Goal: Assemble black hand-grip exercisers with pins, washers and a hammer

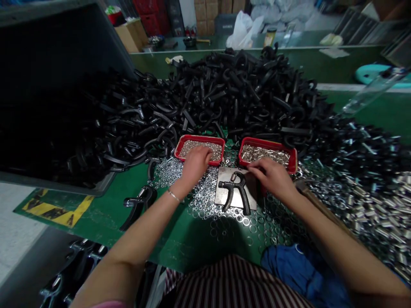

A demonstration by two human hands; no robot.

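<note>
Quick snap from the bench: everything sat around the metal plate [236, 202], w/ a black hand gripper [239, 188] lying flat on it, spring end up. Left hand [195, 164] was just up-left of the plate, fingers curled down into the left red tray [199, 149] of tiny silver bits; couldn't tell if it had pinched anything yet. Right hand [271, 177] was at the plate's right edge, fingertips touching the gripper's top end, but whether it was really clamping it or just resting there I can't say. Right red tray [266, 154] of small pins sat just above the plate, loose washers [205, 201] all round it, and a big pile of black handles [231, 90] further back. A 2nd gripper [139, 203] lay well left of the plate. Looked to me like the fetch-a-small-part stage, w/ the gripper steadied. Imo parts that small need a fine fingertip pinch, one at a time. No readable brand or text anywhere, far boxes too blurry.
</note>
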